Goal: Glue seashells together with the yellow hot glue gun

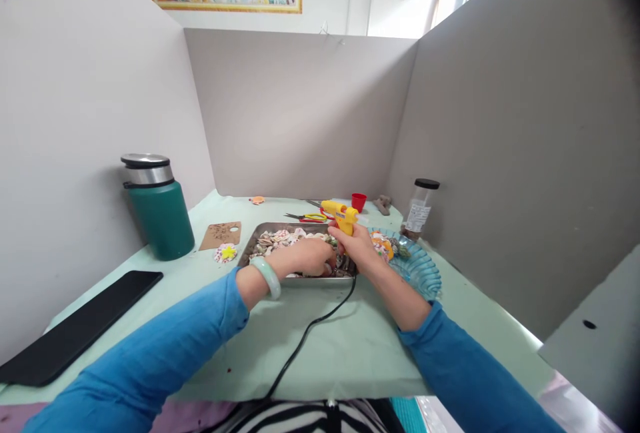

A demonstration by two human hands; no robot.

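Note:
My right hand [354, 245] is wrapped round the handle of a yellow hot glue gun [343, 213], its black cord [306, 336] trailing down to the table's front edge. With fingers bent down, my left hand [314, 256] reaches into a metal tray [294, 280] full of small seashells [280, 240]. Whatever its fingertips touch or pinch is hidden among the shells. A light green bangle is on my left wrist. Partly behind my right hand, a blue ribbed glass plate [424, 276] holds orange and other colourful pieces.
At left stand a green flask [163, 216], a black flat mat [83, 326], a brown board [220, 235] and a round piece with a yellow star [226, 253]. Pliers [310, 218], a red cup [359, 202] and a black-lidded jar [420, 210] stand farther back. Grey partitions enclose the table.

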